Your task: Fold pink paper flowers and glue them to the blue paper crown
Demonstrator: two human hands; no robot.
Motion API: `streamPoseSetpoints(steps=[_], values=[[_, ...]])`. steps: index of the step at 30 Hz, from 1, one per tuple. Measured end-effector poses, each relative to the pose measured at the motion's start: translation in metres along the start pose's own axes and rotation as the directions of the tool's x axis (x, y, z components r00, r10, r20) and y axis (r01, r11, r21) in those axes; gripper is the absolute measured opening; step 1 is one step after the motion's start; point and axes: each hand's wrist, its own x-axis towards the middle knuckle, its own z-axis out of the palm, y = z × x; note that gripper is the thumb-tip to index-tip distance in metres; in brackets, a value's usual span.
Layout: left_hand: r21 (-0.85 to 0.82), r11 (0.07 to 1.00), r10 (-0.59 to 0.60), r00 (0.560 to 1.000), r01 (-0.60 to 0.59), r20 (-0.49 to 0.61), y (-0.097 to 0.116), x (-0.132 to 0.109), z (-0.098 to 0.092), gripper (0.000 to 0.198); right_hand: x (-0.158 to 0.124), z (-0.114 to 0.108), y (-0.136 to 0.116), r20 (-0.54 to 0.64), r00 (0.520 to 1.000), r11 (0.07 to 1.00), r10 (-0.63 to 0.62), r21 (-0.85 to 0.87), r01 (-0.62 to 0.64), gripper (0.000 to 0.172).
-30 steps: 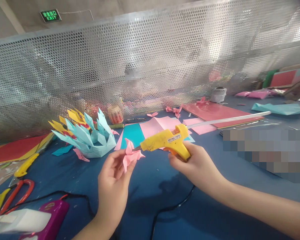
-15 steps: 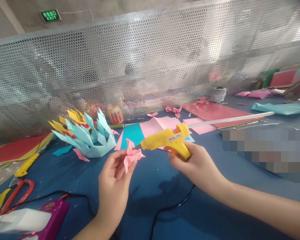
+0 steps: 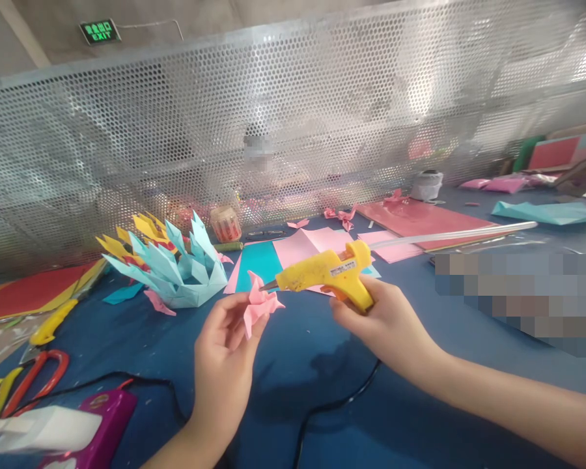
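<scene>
Between the thumb and fingers of my left hand (image 3: 226,348) is a small pink origami flower (image 3: 260,305) with pointed petals. My right hand (image 3: 388,319) is wrapped round the handle of a yellow hot glue gun (image 3: 317,270), fingers by its orange trigger. A long clear glue stick (image 3: 469,231) sticks out of the gun's back. The metal nozzle points left and meets the flower's upper part; whether glue is coming out is too small to tell. Left of my hands stands a light blue folded-paper ring (image 3: 185,286) with upright points, yellow origami pieces (image 3: 149,228) behind it.
A purple power strip (image 3: 110,417) with a white plug, red-handled scissors (image 3: 46,381) and a yellow cutter (image 3: 53,324) lie at left. A black cord (image 3: 322,407) crosses the blue table. Pink sheets (image 3: 312,244) and a red board (image 3: 430,218) lie behind; perforated metal (image 3: 293,98) rises beyond.
Almost nothing differs. The whole view has shifted very slightly, while both hands keep their hold and the nozzle stays at the pink flower.
</scene>
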Motion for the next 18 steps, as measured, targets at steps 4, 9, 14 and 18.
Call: streamPoseSetpoints(steps=[4,9,14,18], values=[[0.006,1.000,-0.004,1.000,0.004,0.000,-0.0007,-0.0001,-0.0006,0.015,-0.0007,-0.0007,-0.0012,0.000,1.000,1.000,0.007,0.003,-0.007,0.008],[0.016,1.000,-0.010,1.000,0.010,0.001,-0.0003,0.0001,0.0003,0.016,-0.0017,-0.0013,-0.0019,-0.001,1.000,1.000,0.028,0.002,-0.028,0.012],[0.031,1.000,-0.005,1.000,0.005,-0.009,0.0001,-0.0012,-0.0008,0.017,-0.0009,-0.0001,-0.0014,-0.011,0.999,1.000,0.031,0.003,-0.031,0.012],[0.038,0.999,-0.004,1.000,0.004,-0.006,0.0005,-0.0012,-0.0008,0.016,-0.0005,-0.0004,-0.0004,-0.009,1.000,1.000,0.024,0.004,-0.024,0.010]])
